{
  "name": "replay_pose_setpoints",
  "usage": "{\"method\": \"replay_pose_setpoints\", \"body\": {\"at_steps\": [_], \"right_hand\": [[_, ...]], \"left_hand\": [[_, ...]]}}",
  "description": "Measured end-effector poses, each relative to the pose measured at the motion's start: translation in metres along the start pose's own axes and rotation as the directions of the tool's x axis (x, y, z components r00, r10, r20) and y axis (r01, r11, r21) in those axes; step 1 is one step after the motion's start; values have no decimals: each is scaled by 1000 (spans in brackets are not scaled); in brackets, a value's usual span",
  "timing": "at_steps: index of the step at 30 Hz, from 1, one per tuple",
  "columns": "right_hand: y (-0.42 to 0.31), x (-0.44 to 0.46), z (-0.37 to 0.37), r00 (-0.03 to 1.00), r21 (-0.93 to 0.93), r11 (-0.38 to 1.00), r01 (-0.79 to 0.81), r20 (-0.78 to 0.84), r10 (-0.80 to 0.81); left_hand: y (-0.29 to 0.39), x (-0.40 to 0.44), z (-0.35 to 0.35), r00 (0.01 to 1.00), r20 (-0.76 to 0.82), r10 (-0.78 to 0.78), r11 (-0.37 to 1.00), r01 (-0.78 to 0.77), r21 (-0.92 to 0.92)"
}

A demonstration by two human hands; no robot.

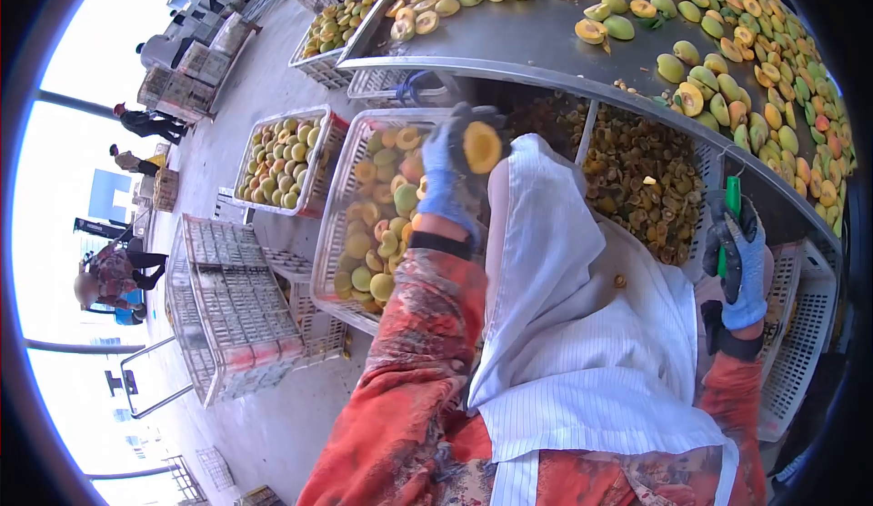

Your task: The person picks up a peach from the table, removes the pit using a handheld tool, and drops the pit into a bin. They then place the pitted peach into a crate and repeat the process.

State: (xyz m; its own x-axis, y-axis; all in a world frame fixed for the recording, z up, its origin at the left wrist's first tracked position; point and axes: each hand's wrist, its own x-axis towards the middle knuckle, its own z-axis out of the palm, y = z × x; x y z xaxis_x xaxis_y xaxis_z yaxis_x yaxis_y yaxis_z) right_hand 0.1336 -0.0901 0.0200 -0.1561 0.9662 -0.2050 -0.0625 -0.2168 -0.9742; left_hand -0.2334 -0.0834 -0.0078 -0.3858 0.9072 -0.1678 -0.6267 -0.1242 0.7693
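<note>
My left hand (450,174), in a grey-blue glove and slightly blurred, holds a halved yellow fruit (482,147) with its cut face showing. It is over the inner edge of a white crate (320,265) filled with whole and halved fruit. On the right, my right hand (744,256), gloved too, is closed around a green-handled tool (732,206); its tip is hard to make out. Between the hands, a white cloth apron (582,324) covers my lap. Beyond it, a bin holds many brown pits and scraps (641,179).
A metal table (536,38) with a raised rim carries many whole and halved fruits. Another fruit crate (244,170) stands left, near stacked crates (241,297). At right is a white crate (805,347). Several people are in the far left background.
</note>
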Motion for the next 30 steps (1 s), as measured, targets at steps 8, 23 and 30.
{"method": "replay_pose_setpoints", "body": {"at_steps": [8, 23, 30], "right_hand": [[37, 15, 4, 997, -243, 967, -72, -15, 71], [-2, 2, 13, 955, -87, 959, -270, 100, 278], [3, -3, -8, 997, -290, 957, 20, 79, 3]], "left_hand": [[42, -140, -321, 764, -630, 143, -310, 639, 704], [-21, 56, -12, 929, 350, 122, -83, -342, 936], [-170, 164, 214, 726, 313, -613, -87, -455, 886]]}}
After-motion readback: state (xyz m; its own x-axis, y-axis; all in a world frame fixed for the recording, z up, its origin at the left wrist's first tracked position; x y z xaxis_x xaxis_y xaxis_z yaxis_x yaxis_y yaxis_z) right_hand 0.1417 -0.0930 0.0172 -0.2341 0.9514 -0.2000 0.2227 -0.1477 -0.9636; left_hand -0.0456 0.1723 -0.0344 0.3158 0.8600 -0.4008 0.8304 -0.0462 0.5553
